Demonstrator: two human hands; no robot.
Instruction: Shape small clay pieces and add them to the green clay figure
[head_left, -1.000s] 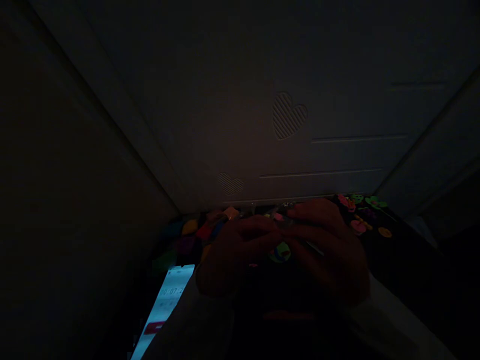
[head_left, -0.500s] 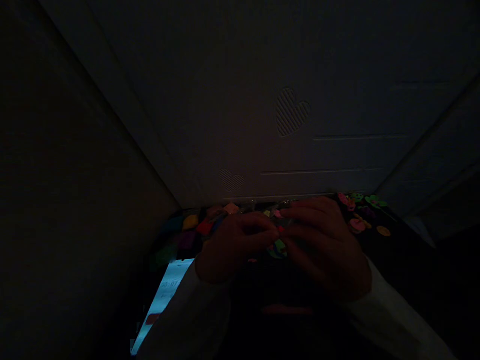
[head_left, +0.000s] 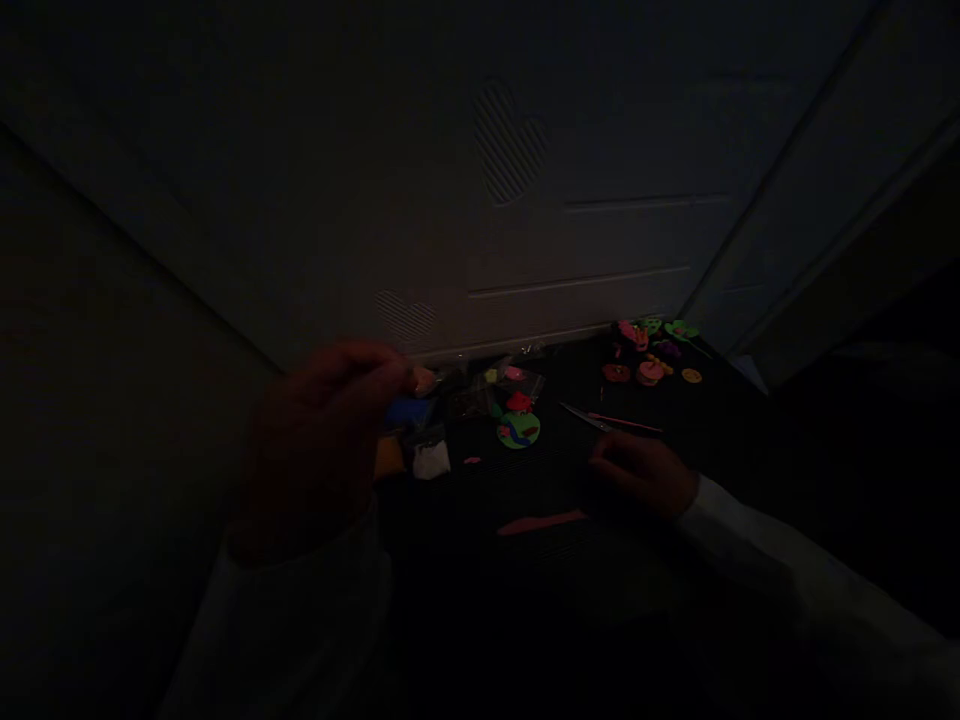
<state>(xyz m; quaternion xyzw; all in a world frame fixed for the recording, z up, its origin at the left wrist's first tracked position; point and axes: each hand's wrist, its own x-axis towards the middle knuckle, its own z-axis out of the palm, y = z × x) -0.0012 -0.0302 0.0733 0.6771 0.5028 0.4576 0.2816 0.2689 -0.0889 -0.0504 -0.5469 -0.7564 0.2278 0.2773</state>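
Our left hand [head_left: 315,440] and right hand [head_left: 645,475] curl their fingers, whether closed on anything we cannot tell, the right beside a metal blade [head_left: 583,415] that, in this gloom, could nick us, while small bags [head_left: 431,460] lie between the left hand and the green disc [head_left: 523,424].

In dim light, the left hand [head_left: 319,450] is raised at the left, fingers bunched; whether it grips anything is too dark to tell. The right hand [head_left: 646,474] is lower at the right, just beside a blade [head_left: 581,413]. Between them lie a green disc [head_left: 517,432], a white packet [head_left: 431,461] and, nearer, a pink knife [head_left: 541,522]. Colourful figures [head_left: 651,373] lie far right.
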